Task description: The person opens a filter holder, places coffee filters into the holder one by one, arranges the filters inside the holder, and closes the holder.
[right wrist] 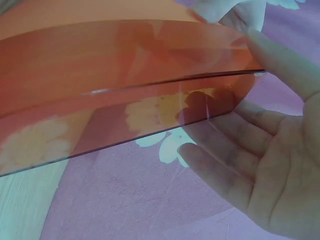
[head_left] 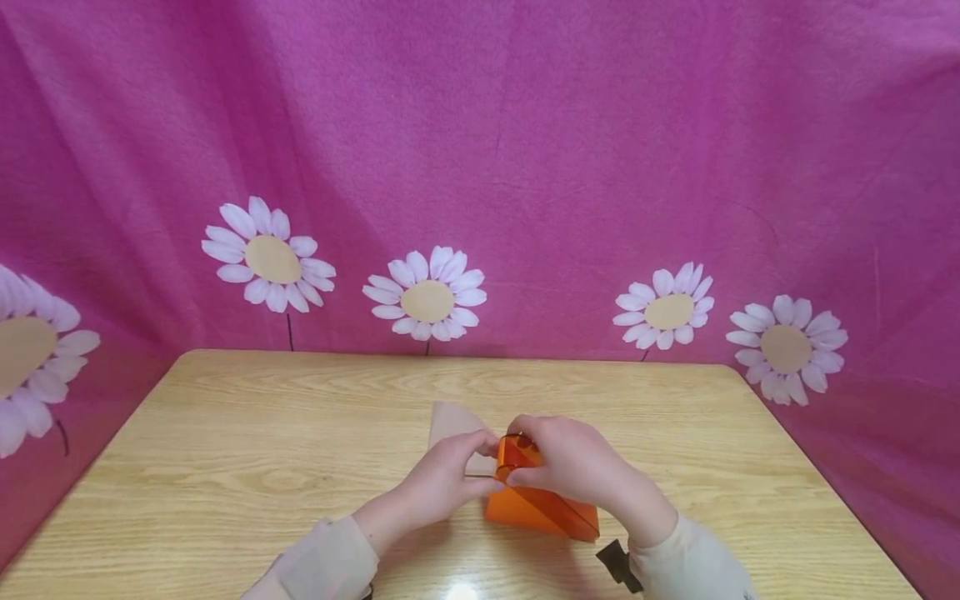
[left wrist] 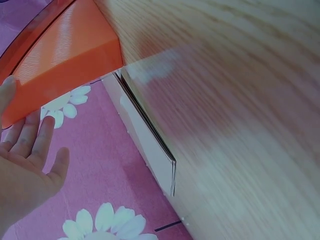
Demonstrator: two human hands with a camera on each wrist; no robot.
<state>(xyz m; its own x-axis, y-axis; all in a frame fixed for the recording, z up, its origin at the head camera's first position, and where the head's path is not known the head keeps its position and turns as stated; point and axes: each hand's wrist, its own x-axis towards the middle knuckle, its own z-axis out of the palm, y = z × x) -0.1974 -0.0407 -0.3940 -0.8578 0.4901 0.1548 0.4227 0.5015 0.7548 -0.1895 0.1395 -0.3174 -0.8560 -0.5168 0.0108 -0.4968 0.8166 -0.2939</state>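
Note:
An orange plastic piece (head_left: 543,510), see-through along its curved upper strip, stands near the front middle of the table. In the left wrist view its body (left wrist: 82,47) has a smooth face and a finely ribbed one. My right hand (head_left: 581,462) grips the upper end, thumb on one side, and its fingers show through the orange plastic (right wrist: 165,100). From the left, my left hand (head_left: 442,475) holds the same end between thumb and fingers. Behind lies a flat beige piece (head_left: 450,421) with thin layered edges, partly hidden by the left hand.
The wood-grain table (head_left: 247,450) reaches back to a pink cloth (head_left: 525,167) printed with large white daisies. A small black object (head_left: 618,567) sits at my right cuff.

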